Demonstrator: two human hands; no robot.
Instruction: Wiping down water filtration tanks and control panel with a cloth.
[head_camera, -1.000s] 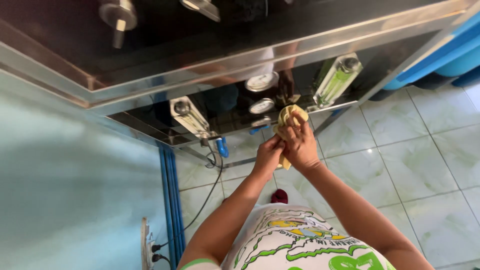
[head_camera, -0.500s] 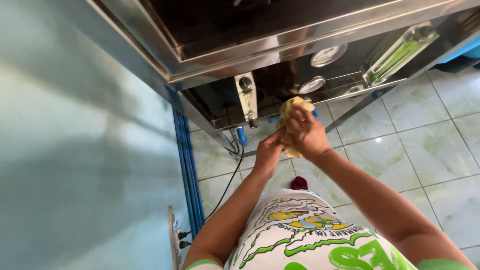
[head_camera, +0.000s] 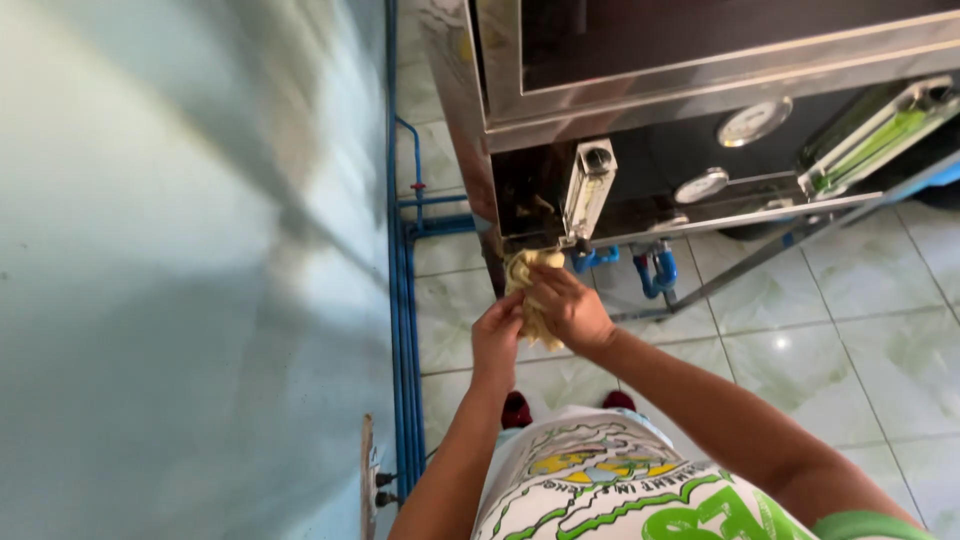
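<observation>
— Both our hands clamp the yellow cloth (head_camera: 533, 290): right hand (head_camera: 570, 310) over it, left hand (head_camera: 497, 335) pinching its lower edge.

— We hold it just below the steel machine (head_camera: 640, 70), near the blue pipe fittings (head_camera: 655, 270).

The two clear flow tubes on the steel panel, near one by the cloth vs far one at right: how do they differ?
The near flow tube looks pale, with no coloured fill visible; the far flow tube shows green inside. The near one stands roughly along the panel edge just above the yellow cloth; the far one lies slanted, well away from both hands. The near one appears shorter. Both are clear tubes mounted on the steel panel near round gauges.
</observation>
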